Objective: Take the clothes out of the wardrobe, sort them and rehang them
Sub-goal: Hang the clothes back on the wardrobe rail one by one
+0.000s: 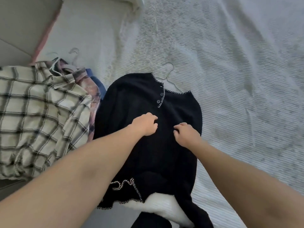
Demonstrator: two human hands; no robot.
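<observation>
Lying flat near the bed's (230,63) near edge: a black cardigan (134,102) with white stitched trim, still on its wire hanger (169,74), hook pointing toward the bed's middle. Pressing down on the cardigan's chest: left hand (144,125) and right hand (187,134), fingers curling and pinching at the dark knit just below the two buttons (160,97). Resting by the bed's left edge, just beside the cardigan: a pile topped by a plaid shirt (37,112), with a pink-grey garment (92,89) and something blue (97,83) peeking out beneath.
</observation>
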